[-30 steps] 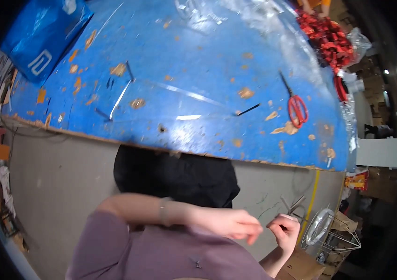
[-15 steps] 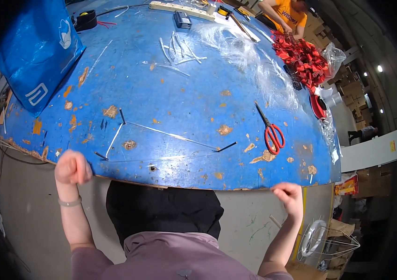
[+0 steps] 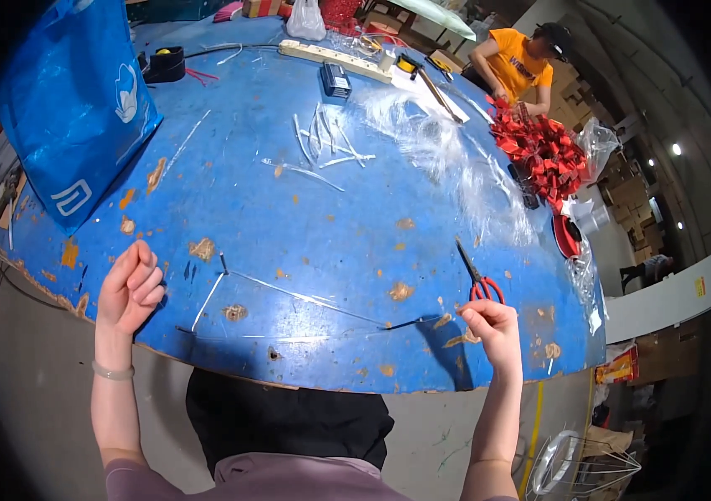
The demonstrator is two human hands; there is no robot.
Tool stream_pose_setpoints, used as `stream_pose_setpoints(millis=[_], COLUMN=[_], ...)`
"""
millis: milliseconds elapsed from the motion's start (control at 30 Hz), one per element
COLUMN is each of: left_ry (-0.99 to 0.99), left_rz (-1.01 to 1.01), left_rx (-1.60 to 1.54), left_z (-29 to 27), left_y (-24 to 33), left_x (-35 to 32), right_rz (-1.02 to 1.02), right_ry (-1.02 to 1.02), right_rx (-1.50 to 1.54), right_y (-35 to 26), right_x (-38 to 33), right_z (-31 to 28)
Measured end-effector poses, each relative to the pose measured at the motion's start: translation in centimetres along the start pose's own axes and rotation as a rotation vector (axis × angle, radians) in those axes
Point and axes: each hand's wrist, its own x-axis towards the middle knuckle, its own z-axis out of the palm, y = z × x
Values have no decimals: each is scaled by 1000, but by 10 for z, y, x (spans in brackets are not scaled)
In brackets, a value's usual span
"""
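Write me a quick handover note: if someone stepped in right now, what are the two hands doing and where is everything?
Left hand: raised over the table's near edge, fingers curled; what it pinches is too thin to see.
Right hand: closed, beside the red scissors.
A thin clear strand lies across the blue table between the hands.
More clear strips lie further back; blue bag at left.
Done or left: cannot tell.

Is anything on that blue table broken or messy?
Yes. The blue table is worn: its paint is chipped in many tan spots, most along the near edge. Loose clear strips lie scattered at the far side, and crumpled clear film spreads beside a red heap. Both hands are raised, fingers curled.
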Motion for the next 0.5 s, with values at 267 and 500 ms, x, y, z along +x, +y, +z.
stream_pose_setpoints(millis=[267, 500], left_ry=[203, -19], left_rz=[-54, 108], left_rx=[22, 3], left_z=[5, -4], left_y=[2, 16], left_x=[5, -5], right_rz=[-92, -235], right_ry=[-12, -123], right_rx=[-50, -190], right_y=[-13, -38], right_x=[38, 31], right_z=[26, -1])
